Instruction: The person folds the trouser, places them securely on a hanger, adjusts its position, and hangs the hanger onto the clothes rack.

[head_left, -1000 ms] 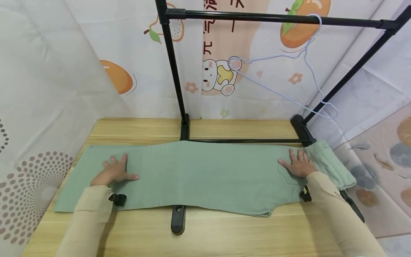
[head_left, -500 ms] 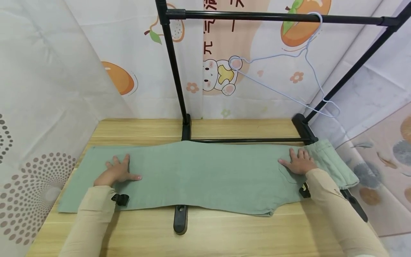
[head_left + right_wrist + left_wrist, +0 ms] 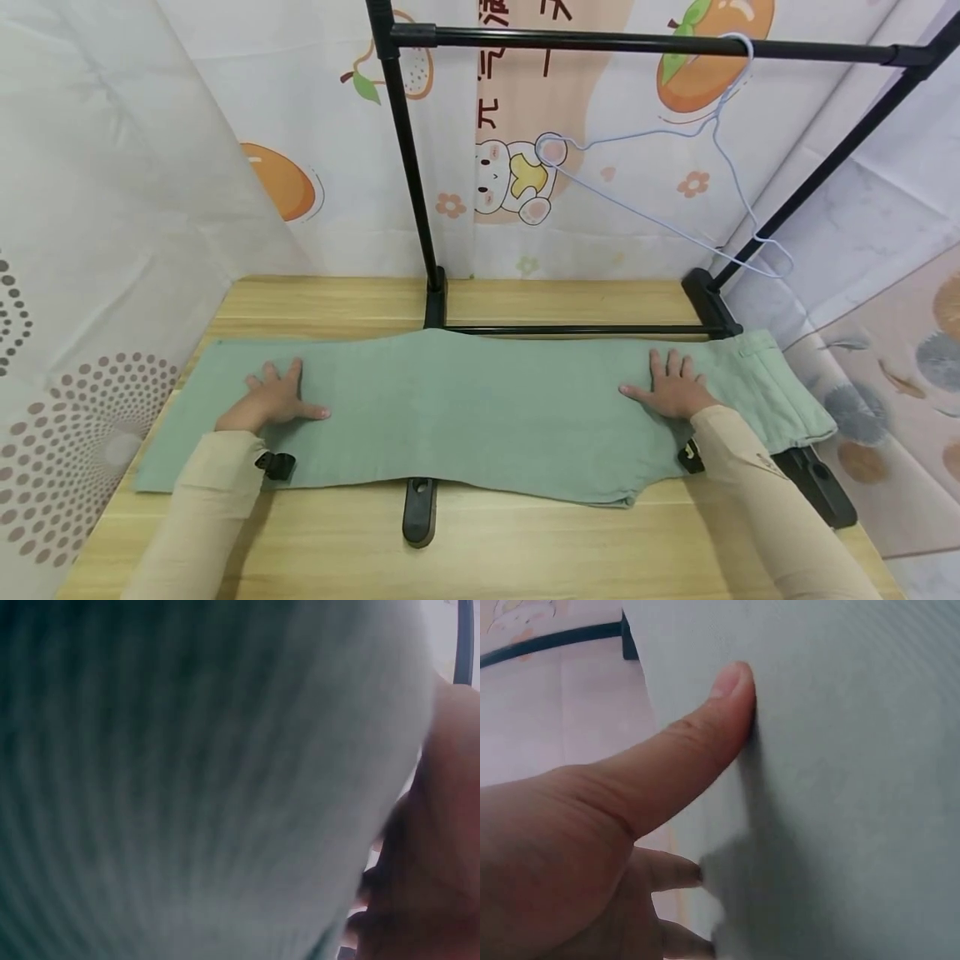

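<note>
A pair of pale green trousers lies folded lengthwise across the wooden table, its waistband end at the right and its leg ends at the left. My left hand rests on the leg part with fingers and thumb spread. In the left wrist view the thumb lies straight along the cloth. Toward the waist, my right hand rests with spread fingers on the trousers. Green cloth fills most of the right wrist view, blurred, with part of the hand at its right edge.
A black rack stands at the back, a pale blue wire hanger hanging from its top bar. The trousers lie over its feet; one foot's end pokes out in front. Printed curtains surround the wooden table.
My right hand has slid left from near the waistband, baring more cloth there and more of the rack's right foot. My left hand has stayed in place.
</note>
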### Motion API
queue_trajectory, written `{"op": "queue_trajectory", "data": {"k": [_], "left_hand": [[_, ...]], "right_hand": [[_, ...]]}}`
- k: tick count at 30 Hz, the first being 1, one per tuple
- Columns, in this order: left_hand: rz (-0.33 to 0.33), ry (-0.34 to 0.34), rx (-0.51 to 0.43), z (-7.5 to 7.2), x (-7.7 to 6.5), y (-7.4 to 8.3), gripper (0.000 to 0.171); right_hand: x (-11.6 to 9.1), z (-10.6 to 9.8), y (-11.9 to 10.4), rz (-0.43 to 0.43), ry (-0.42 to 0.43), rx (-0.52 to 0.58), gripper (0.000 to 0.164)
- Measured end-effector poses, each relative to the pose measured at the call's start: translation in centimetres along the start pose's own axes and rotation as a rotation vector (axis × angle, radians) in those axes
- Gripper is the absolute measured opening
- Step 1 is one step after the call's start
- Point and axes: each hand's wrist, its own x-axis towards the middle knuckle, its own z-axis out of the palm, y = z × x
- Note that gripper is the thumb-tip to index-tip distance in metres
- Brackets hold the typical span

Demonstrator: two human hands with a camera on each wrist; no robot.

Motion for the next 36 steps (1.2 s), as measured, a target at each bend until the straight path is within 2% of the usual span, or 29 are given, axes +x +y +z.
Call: {"op": "queue_trajectory", "data": {"k": [4,7,10,13,17,21,27,31,36], "left_hand": [[0.086,0.076,0.047,-0.5,0.7,1.0,0.093],[0.134,0.154,0.093,-1.4,1.6,1.4,0.066],[0.148,0.219,0.126,-2.6,2.8,0.6,0.048],[0.145,0.251,0.130,-3.4,3.6,-1.1,0.038],[0.115,0.289,0.130,-4.1,3.9,-4.1,0.033],[0.047,0.312,0.139,-4.7,3.3,-6.8,0.036],[-0.054,0.356,0.126,-5.4,2.2,-9.7,0.031],[-0.088,0.420,0.012,-5.8,1.8,-10.6,0.028],[-0.139,0.596,-0.165,-5.8,2.3,-10.6,0.030]], "right_hand": [[0.0,-0.3,-0.1,-0.002,-0.013,0.001,0.111],[0.0,-0.4,-0.4,-0.010,-0.022,0.019,0.111],[0.1,-0.3,-0.5,-0.012,-0.034,0.042,0.111],[0.0,-0.2,-0.5,-0.009,-0.039,0.059,0.111],[0.0,0.0,-0.4,-0.006,-0.030,0.067,0.111],[-0.1,0.0,-0.4,-0.002,-0.031,0.074,0.112],[-0.3,-0.1,-0.5,0.006,-0.031,0.085,0.111],[-0.3,0.0,-0.4,0.007,-0.028,0.083,0.111],[-0.2,0.0,-0.1,0.004,-0.023,0.067,0.111]]}}
